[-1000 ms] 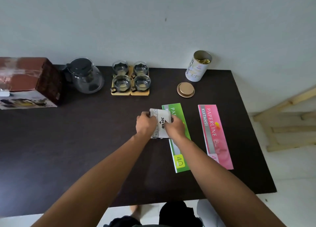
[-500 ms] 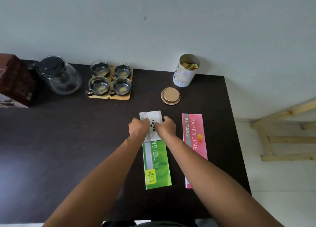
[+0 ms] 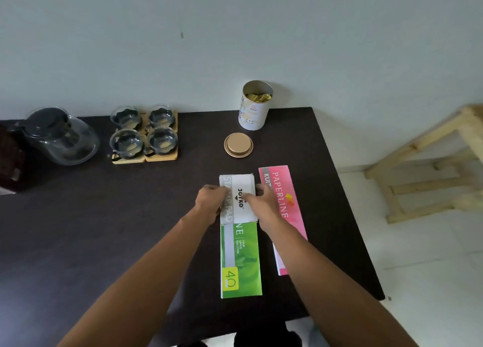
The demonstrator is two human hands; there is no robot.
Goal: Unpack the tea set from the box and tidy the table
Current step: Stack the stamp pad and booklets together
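Observation:
A white stamp pad box [image 3: 238,187] lies on the far end of a green receipt book [image 3: 240,260] on the dark table [image 3: 104,229]. My left hand [image 3: 210,203] grips the box's left edge and my right hand [image 3: 262,205] grips its right edge. A pink receipt book [image 3: 286,189] lies just right of them, partly under my right forearm. The glass teapot [image 3: 58,135] with a black lid stands at the back left. Beside it, several glass cups [image 3: 145,135] sit on wooden coasters. The brown tea set box [image 3: 10,155] shows at the far left edge.
An open white tin [image 3: 253,106] with gold packets stands at the back of the table, its gold lid [image 3: 238,145] lying in front of it. A wooden frame [image 3: 428,163] stands on the white floor to the right. The table's right edge runs close to the pink book.
Both hands have slid the white box and green book toward the pink book, so the green book now lies straight. The view has shifted right.

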